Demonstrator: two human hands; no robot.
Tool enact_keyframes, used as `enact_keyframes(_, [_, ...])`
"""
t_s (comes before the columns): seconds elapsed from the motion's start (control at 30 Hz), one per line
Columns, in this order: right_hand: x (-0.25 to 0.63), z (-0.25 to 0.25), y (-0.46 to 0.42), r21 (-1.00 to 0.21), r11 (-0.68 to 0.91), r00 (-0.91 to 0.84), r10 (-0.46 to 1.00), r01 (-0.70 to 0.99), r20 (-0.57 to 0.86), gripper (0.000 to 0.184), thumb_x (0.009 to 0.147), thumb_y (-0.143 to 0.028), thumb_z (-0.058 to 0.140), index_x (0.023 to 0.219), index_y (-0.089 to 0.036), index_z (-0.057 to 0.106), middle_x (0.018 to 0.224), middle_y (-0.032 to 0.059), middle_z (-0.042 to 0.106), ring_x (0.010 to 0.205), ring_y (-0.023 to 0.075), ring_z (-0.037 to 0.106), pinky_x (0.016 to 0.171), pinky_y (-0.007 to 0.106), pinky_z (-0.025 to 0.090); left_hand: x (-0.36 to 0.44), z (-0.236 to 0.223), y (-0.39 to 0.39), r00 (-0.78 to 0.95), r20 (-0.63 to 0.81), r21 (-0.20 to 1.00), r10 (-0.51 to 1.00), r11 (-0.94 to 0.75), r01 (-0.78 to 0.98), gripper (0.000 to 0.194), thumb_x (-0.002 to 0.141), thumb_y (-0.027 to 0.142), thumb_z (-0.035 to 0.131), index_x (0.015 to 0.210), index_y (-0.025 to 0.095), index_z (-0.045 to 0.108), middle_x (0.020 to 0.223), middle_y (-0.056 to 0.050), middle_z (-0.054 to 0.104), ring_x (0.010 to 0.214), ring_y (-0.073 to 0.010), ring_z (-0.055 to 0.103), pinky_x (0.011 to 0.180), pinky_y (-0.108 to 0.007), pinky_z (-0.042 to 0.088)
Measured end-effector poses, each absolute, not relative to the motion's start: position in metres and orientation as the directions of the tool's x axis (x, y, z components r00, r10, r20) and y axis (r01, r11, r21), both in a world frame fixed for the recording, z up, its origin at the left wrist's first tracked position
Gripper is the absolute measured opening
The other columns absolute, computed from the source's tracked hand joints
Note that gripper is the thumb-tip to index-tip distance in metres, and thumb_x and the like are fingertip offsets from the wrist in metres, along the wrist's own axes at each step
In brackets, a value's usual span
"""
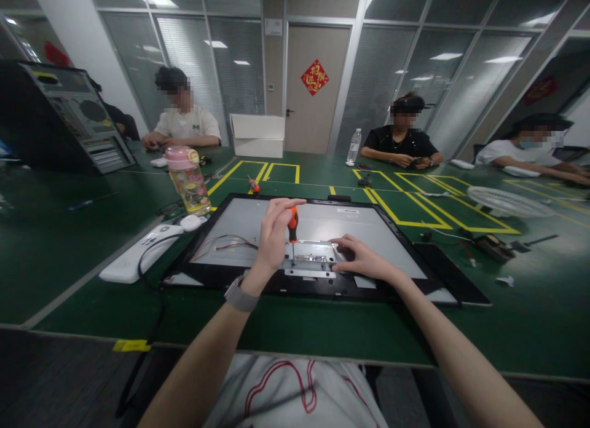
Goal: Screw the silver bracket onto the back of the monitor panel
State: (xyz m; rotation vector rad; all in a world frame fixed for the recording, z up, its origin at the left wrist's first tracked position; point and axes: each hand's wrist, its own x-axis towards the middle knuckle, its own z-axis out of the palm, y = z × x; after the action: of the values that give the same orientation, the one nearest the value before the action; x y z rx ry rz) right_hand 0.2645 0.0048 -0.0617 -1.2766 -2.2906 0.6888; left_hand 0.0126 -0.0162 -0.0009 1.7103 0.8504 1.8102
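Note:
My left hand (273, 234) is closed round the orange and black handle of a screwdriver (294, 226). The screwdriver stands upright, its shaft running down to the left part of a silver metal bracket (304, 272). That bracket, with a row of connectors along it, sits on the back of a flat display panel (230, 225) with a black frame. At the bracket's right end is my right hand (362, 260), thumb and fingers gripping its near and far edges. Thin coloured wires (230, 238) cross the panel left of my left hand. The screwdriver's tip is too small to make out.
Left of the panel lie a white power strip (142, 256) and a pink-lidded bottle (187, 179). A black computer case (64, 120) stands farther left. A black slab (449, 271) and a tape dispenser (495, 246) lie right. Several people sit across the green table (92, 231).

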Motion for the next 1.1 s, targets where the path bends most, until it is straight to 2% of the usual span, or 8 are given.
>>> enact_keyframes(0.07, [0.2645, -0.0615, 0.0046, -0.608, 0.449, -0.483, 0.867, 0.654, 0.122, 0.062, 0.072, -0.047, 0.077, 0.127, -0.022, 0.059, 0.107, 0.0080, 0.056, 0.098, 0.0264, 0.057, 0.093, 0.043, 0.047, 0.0128, -0.0012, -0.0156, -0.065, 0.641, 0.766, 0.765, -0.643, -0.013, 0.031, 0.093, 0.023, 0.041, 0.104, 0.022, 0.070, 0.093, -0.006, 0.066, 0.087, -0.0165, 0.060, 0.081, -0.031, 0.048])
enact_keyframes(0.27, [0.2635, -0.0601, 0.0036, -0.614, 0.438, -0.475, 0.872, 0.656, 0.114, 0.063, 0.072, -0.048, 0.077, 0.127, -0.021, 0.060, 0.109, 0.0091, 0.056, 0.100, 0.0278, 0.057, 0.093, 0.045, 0.047, 0.0147, -0.0023, -0.0149, -0.103, 0.681, 0.732, 0.725, -0.671, 0.118, 0.013, 0.081, 0.026, 0.067, 0.092, 0.024, 0.072, 0.082, -0.002, 0.056, 0.073, -0.0139, 0.052, 0.074, -0.028, 0.046])
enact_keyframes(0.43, [0.2633, -0.0593, 0.0033, -0.623, 0.434, -0.476, 0.872, 0.650, 0.111, 0.064, 0.072, -0.048, 0.077, 0.127, -0.021, 0.060, 0.108, 0.0090, 0.056, 0.100, 0.0274, 0.057, 0.093, 0.044, 0.047, 0.0121, -0.0007, -0.0169, -0.091, 0.683, 0.730, 0.724, -0.673, 0.122, 0.024, 0.092, 0.025, 0.048, 0.092, 0.023, 0.072, 0.080, -0.002, 0.054, 0.077, -0.0155, 0.053, 0.075, -0.029, 0.045])
enact_keyframes(0.6, [0.2640, -0.0597, 0.0030, -0.623, 0.441, -0.481, 0.869, 0.646, 0.116, 0.063, 0.073, -0.048, 0.077, 0.127, -0.023, 0.059, 0.109, 0.0083, 0.056, 0.100, 0.0273, 0.058, 0.093, 0.043, 0.047, 0.0134, 0.0000, -0.0159, -0.133, 0.674, 0.739, 0.727, -0.667, 0.098, 0.007, 0.081, 0.025, 0.065, 0.085, 0.020, 0.069, 0.082, -0.001, 0.054, 0.072, -0.0127, 0.052, 0.070, -0.027, 0.043])
enact_keyframes(0.67, [0.2641, -0.0596, 0.0030, -0.621, 0.441, -0.479, 0.870, 0.648, 0.118, 0.063, 0.072, -0.049, 0.077, 0.127, -0.022, 0.059, 0.110, 0.0086, 0.056, 0.100, 0.0276, 0.058, 0.093, 0.043, 0.047, 0.0141, -0.0009, -0.0148, -0.154, 0.676, 0.736, 0.720, -0.668, 0.105, 0.008, 0.079, 0.025, 0.068, 0.084, 0.019, 0.068, 0.082, -0.001, 0.054, 0.072, -0.0124, 0.052, 0.070, -0.026, 0.043])
enact_keyframes(0.9, [0.2642, -0.0588, 0.0030, -0.603, 0.448, -0.481, 0.868, 0.660, 0.118, 0.063, 0.073, -0.049, 0.076, 0.128, -0.023, 0.059, 0.111, 0.0086, 0.056, 0.100, 0.0271, 0.057, 0.093, 0.042, 0.047, 0.0126, -0.0036, -0.0131, -0.122, 0.639, 0.766, 0.759, -0.643, 0.012, 0.021, 0.092, 0.025, 0.047, 0.098, 0.021, 0.067, 0.084, -0.003, 0.060, 0.078, -0.0146, 0.057, 0.074, -0.027, 0.046])
enact_keyframes(1.03, [0.2649, -0.0600, 0.0037, -0.606, 0.447, -0.484, 0.868, 0.658, 0.114, 0.063, 0.073, -0.048, 0.076, 0.128, -0.022, 0.059, 0.110, 0.0088, 0.056, 0.100, 0.0270, 0.057, 0.093, 0.043, 0.047, 0.0126, -0.0027, -0.0135, -0.150, 0.691, 0.722, 0.707, -0.682, 0.117, 0.012, 0.085, 0.029, 0.062, 0.087, 0.021, 0.071, 0.088, -0.003, 0.057, 0.078, -0.0138, 0.055, 0.075, -0.026, 0.046])
enact_keyframes(1.1, [0.2649, -0.0600, 0.0037, -0.608, 0.448, -0.484, 0.867, 0.656, 0.116, 0.063, 0.073, -0.048, 0.076, 0.127, -0.021, 0.059, 0.110, 0.0091, 0.056, 0.100, 0.0269, 0.056, 0.093, 0.043, 0.047, 0.0127, -0.0026, -0.0137, -0.140, 0.691, 0.723, 0.709, -0.680, 0.121, 0.014, 0.084, 0.029, 0.064, 0.094, 0.022, 0.071, 0.088, -0.003, 0.058, 0.078, -0.0137, 0.055, 0.076, -0.027, 0.046])
